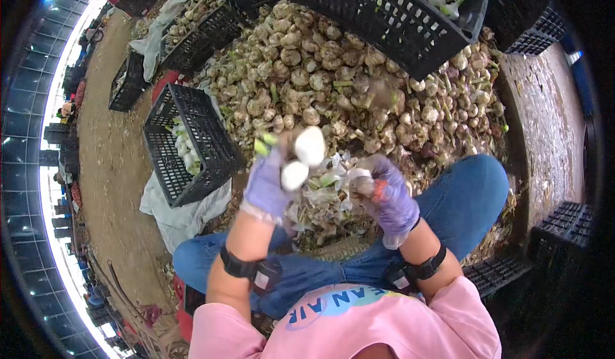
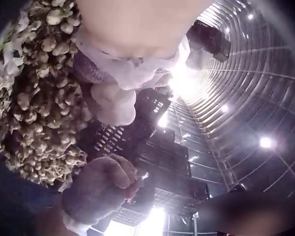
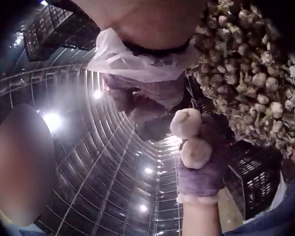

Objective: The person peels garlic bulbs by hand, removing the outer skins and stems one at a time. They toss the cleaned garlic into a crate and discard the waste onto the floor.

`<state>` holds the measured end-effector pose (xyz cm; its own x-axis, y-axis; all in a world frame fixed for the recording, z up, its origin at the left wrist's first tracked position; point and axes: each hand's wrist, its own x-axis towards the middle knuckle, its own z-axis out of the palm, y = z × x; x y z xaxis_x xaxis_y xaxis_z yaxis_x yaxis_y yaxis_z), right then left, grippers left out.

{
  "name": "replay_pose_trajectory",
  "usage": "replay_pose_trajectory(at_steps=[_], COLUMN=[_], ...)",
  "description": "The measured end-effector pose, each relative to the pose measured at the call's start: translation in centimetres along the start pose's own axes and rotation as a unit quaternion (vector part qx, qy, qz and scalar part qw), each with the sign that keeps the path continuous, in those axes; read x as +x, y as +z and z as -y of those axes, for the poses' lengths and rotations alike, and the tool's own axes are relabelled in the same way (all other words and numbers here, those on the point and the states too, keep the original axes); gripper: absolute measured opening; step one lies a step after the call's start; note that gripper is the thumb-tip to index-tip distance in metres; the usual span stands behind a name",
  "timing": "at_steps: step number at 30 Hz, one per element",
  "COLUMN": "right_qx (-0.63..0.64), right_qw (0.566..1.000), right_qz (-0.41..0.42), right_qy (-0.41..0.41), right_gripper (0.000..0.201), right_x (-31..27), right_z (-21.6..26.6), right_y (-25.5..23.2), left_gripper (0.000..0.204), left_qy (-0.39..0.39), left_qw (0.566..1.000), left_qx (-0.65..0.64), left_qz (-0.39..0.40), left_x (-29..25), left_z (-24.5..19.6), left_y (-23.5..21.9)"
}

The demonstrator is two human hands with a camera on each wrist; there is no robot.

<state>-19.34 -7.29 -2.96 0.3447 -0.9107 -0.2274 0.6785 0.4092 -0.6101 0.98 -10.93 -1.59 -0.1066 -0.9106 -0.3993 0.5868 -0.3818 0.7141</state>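
Note:
My left hand (image 1: 266, 183), in a thin purple glove, grips two peeled white garlic bulbs (image 1: 310, 146); green stem ends stick out on its other side. In the right wrist view the same pair of bulbs (image 3: 186, 123) shows pale and round against the glove. My right hand (image 1: 391, 195), also gloved, is held apart from the bulbs, a little to their right, with fingers curled. Something orange (image 1: 380, 191) shows at its fingers and a whitish bit (image 1: 360, 174) at its fingertips; I cannot tell what it holds. Loose skins and trimmings (image 1: 320, 199) lie below both hands.
A large heap of unpeeled garlic (image 1: 307, 64) spreads out in front. To the left, a tilted black crate (image 1: 192, 141) holds white garlic with green stems. Another black crate (image 1: 410, 26) with garlic stands over the heap's far side. Bent legs in jeans (image 1: 461, 195) flank the trimmings.

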Motion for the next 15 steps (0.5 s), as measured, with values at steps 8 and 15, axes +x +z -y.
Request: replay_pose_trajectory(at_steps=[8,15], right_qx=[-0.135,-0.176], right_qw=[0.986,0.977], right_qz=[-0.075,-0.104], right_qy=[0.062,0.062], right_gripper=[0.025,0.033], right_x=[1.7,2.7], right_z=[-0.9,-2.2], right_y=[-2.0,-4.1], left_gripper=[0.058,0.047], left_qy=[0.299,0.033], left_qw=[0.952,0.787], left_qx=[0.071,0.603], left_qz=[0.018,-0.129], left_x=[6.6,21.4], left_z=[-10.4,-2.1], left_y=[18.8,-5.1])
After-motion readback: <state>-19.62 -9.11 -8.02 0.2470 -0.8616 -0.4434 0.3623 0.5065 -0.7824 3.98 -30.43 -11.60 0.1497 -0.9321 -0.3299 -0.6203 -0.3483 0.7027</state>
